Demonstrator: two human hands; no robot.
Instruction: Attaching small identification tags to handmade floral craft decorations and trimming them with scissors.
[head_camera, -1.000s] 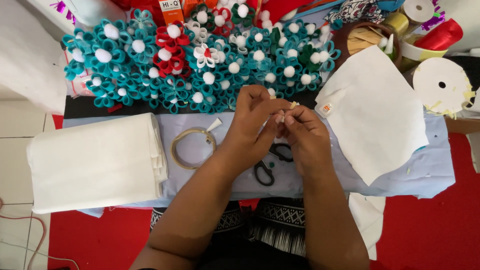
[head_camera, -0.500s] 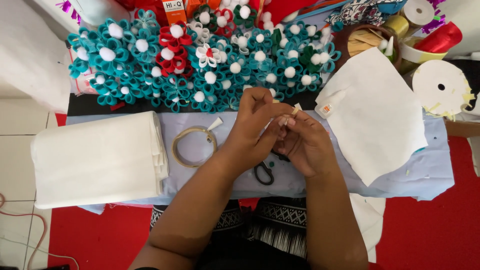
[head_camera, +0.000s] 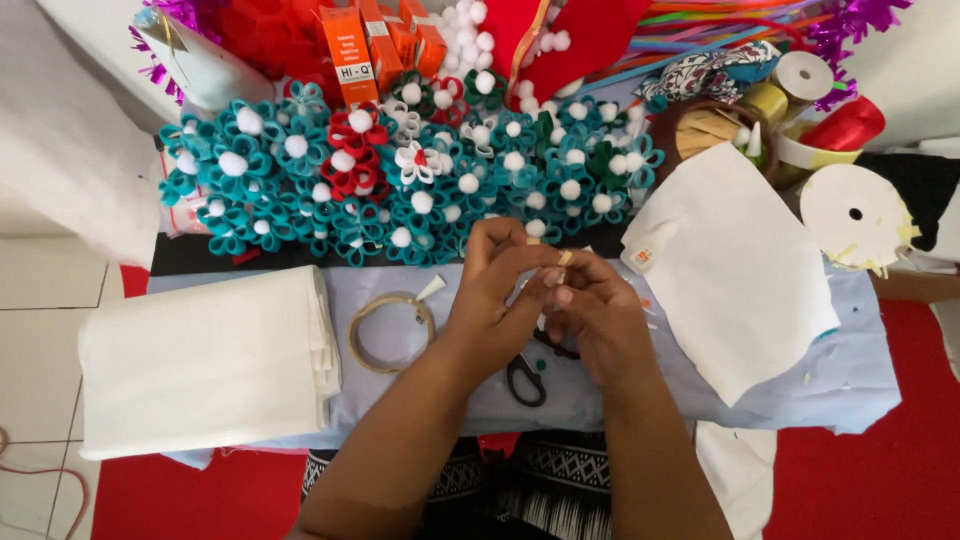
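Observation:
My left hand (head_camera: 497, 292) and my right hand (head_camera: 600, 318) meet over the pale blue cloth (head_camera: 840, 380) on the work surface. The fingertips of both pinch one small whitish piece (head_camera: 563, 259) between them; its exact kind is too small to tell. Black-handled scissors (head_camera: 528, 375) lie on the cloth just under my hands, partly hidden by them. A roll of clear tape (head_camera: 390, 333) with a loose end lies left of my left hand.
A heap of teal, red and white felt flowers with white pompoms (head_camera: 400, 190) runs along the back. A folded white fabric stack (head_camera: 205, 365) sits at left, a white felt sheet (head_camera: 730, 270) at right. Ribbon spools (head_camera: 855, 215), orange glue boxes (head_camera: 352, 55) and tinsel crowd the back.
My hands have shifted slightly nearer to me and the fingers have rearranged around the small piece. Everything else on the surface stays put.

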